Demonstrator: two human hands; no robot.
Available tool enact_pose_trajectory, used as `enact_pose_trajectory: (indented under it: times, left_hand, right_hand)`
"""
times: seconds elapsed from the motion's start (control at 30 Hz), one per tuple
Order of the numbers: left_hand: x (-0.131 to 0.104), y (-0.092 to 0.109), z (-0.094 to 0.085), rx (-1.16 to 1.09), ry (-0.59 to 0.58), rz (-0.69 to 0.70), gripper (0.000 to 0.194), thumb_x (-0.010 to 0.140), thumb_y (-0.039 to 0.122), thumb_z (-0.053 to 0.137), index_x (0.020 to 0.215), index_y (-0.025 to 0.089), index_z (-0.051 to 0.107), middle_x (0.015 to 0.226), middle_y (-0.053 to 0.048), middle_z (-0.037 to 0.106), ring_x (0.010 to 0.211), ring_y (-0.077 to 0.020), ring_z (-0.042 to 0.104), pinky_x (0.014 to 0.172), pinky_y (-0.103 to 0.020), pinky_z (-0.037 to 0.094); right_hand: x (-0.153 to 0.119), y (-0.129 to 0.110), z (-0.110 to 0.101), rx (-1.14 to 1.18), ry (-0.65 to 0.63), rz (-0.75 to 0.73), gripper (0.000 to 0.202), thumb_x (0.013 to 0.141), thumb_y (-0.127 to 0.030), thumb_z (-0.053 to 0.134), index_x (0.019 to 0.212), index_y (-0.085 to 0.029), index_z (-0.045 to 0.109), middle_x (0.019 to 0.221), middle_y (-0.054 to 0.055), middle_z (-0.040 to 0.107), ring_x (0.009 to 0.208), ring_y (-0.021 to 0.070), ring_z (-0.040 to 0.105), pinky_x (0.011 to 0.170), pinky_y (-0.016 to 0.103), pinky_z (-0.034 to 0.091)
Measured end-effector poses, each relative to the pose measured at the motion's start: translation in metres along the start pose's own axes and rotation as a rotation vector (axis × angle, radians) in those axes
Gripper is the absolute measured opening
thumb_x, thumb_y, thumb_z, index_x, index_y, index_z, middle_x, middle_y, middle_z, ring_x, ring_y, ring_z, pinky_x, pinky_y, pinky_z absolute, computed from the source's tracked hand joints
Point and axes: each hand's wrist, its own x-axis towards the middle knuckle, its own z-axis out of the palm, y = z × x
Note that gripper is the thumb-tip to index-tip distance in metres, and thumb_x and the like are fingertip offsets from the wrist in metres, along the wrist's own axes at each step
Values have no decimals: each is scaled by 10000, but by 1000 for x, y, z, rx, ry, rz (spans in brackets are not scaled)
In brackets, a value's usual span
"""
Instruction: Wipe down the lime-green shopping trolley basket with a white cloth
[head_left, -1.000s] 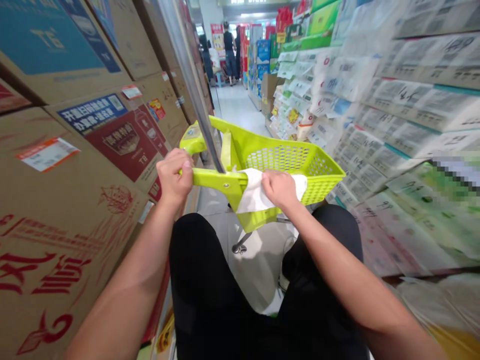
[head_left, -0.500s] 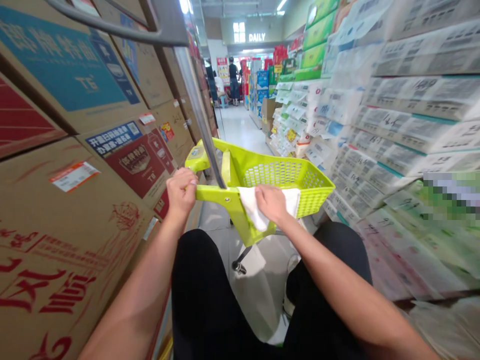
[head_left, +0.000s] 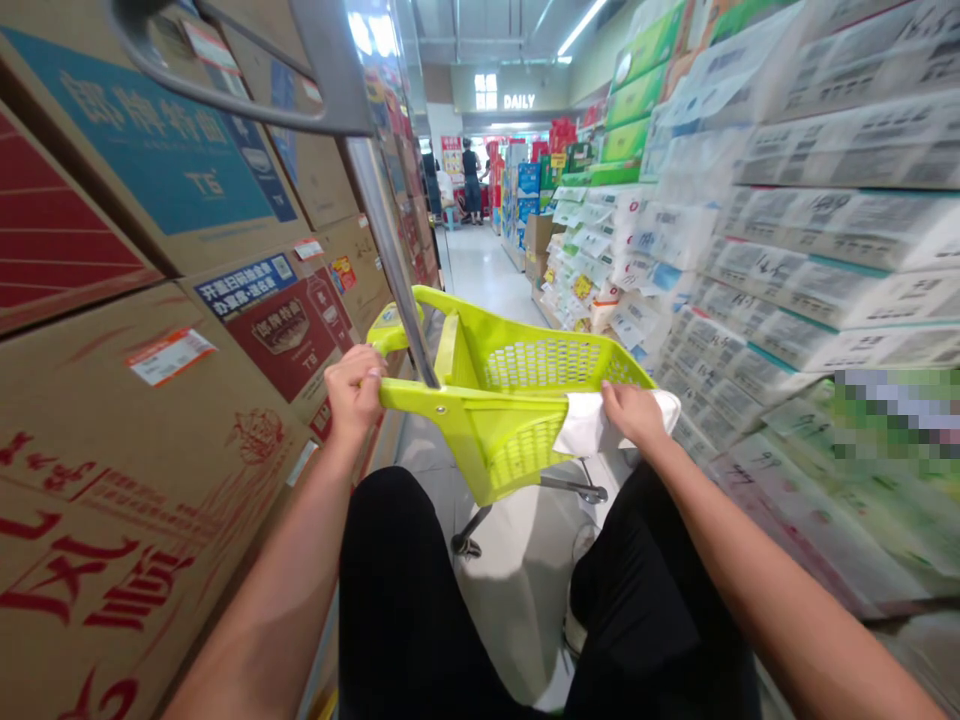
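In front of my knees stands a small lime-green shopping cart [head_left: 480,415] with perforated basket walls and a metal pole [head_left: 394,265] rising from its left part. My left hand [head_left: 354,392] is closed around the cart's handle end. Farther along the near rim, my right hand [head_left: 632,412] presses a white cloth [head_left: 585,425] over the edge, with its thumb on the inner side. The cloth hangs down the outside of the basket wall. Beneath the cart, two caster wheels [head_left: 466,546] show on the floor.
Stacked cardboard boxes [head_left: 97,420] line the left side closely. Tall piles of wrapped tissue packs [head_left: 825,260] stand on the right. A grey handle frame [head_left: 330,75] tops the pole. Down the aisle a person in dark clothes [head_left: 471,180] stands near displays.
My right hand has slid with the white cloth to the right along the near rim, toward the basket's far corner. My left hand keeps its grip on the handle.
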Motion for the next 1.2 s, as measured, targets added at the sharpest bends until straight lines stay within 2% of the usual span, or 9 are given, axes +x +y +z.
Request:
enact_pose_trajectory:
  times: [0.13,0.3,0.4,0.5,0.67,0.77,0.87,1.07,1.2]
  left_hand:
    - [-2,9,14,14,85,0,299,856,240,496,559,232,521,582,-12,574,614,-197,590,823,-423,534]
    - [1,23,33,76,14,2,282,857,227,492,575,235,480,585,-10,562,631,-195,582,745,-392,505]
    - [3,24,32,95,-41,-7,321,898,267,472,578,237,465,594,-10,562,643,-188,576,763,-397,503]
    - [3,20,21,85,-107,9,347,936,286,458,593,231,474,614,-19,566,659,-177,573,763,-399,499]
    - [-1,16,6,35,-52,32,338,925,257,468,592,216,509,608,-32,558,657,-174,567,748,-415,495]
    - [-5,19,8,43,25,1,343,918,272,465,583,217,512,595,-28,550,645,-173,560,788,-436,513]
    - [-8,28,20,78,92,12,339,905,279,470,571,225,498,576,-20,541,615,-175,552,768,-431,512]
    - [-9,48,38,69,90,30,313,878,250,496,570,231,447,570,-7,520,587,-183,536,701,-401,469]
    - [-9,38,24,57,34,47,336,902,267,497,571,224,458,579,-2,530,607,-184,559,720,-395,468]
  right_hand:
    - [-2,-14,-5,5,-1,-2,595,1102,-415,263,1013,-120,772,1043,216,785,993,314,736,816,360,421]
    - [-15,-140,-10,246,106,-323,498,1130,-407,238,1089,-220,698,1107,81,784,1041,227,696,878,309,404]
    - [-20,-177,-14,329,149,-399,551,1138,-444,190,1017,-216,677,1020,78,778,943,222,693,798,314,382]
    - [-18,-144,-10,253,93,-388,566,1121,-529,233,974,-218,683,994,81,781,893,228,693,731,318,350]
    - [-5,-8,10,20,60,-160,521,1085,-462,309,927,-171,711,953,145,780,880,258,695,737,337,348]
    - [-1,29,17,11,88,-131,518,1073,-400,298,923,-152,727,984,171,780,934,274,695,775,347,366]
    - [-5,-13,17,92,139,-149,500,1070,-398,315,961,-161,742,1013,159,786,951,273,690,802,350,375]
    - [-34,-175,-5,473,307,-386,535,1112,-472,242,927,-221,676,917,76,752,897,240,661,794,333,369]
    - [-33,-161,-3,447,230,-479,536,1114,-480,232,898,-228,652,895,62,747,855,222,653,756,324,354]
